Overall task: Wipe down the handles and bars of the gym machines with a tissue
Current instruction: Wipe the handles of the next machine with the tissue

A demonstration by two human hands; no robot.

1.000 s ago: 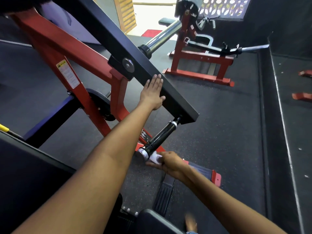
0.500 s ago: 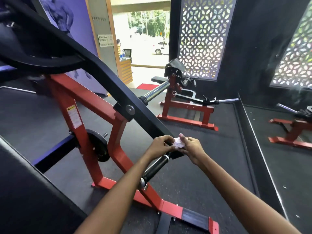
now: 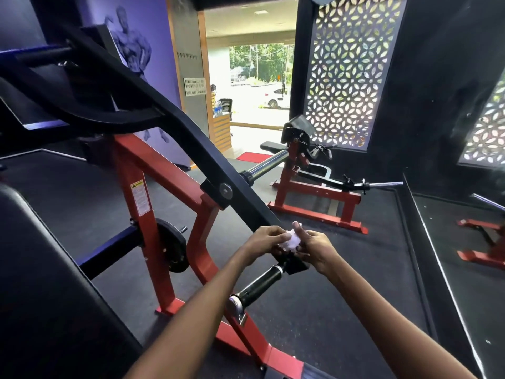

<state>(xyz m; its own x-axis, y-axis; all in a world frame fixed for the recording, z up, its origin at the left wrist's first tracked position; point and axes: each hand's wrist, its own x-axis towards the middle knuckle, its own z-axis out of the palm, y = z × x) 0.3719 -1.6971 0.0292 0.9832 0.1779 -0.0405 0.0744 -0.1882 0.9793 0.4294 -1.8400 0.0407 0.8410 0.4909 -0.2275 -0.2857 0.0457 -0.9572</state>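
Observation:
A crumpled white tissue (image 3: 290, 240) sits between my two hands, just above the lower end of the machine's long black lever arm (image 3: 191, 143). My left hand (image 3: 266, 240) pinches its left side with curled fingers. My right hand (image 3: 314, 246) holds its right side, fingers curled round it. Below the hands a black grip handle (image 3: 259, 283) with a chrome end cap sticks out from the arm's end toward me. The red frame (image 3: 142, 198) carries the lever arm.
A chrome weight peg (image 3: 266, 163) juts from the lever arm. A second red machine (image 3: 314, 198) stands behind on the black rubber floor. A black seat pad (image 3: 49, 283) fills the lower left. A mirror (image 3: 478, 242) lines the right wall.
My left hand left the flat of the lever arm and my right hand left the handle's end; both met at the tissue above the handle. My view has tilted upward.

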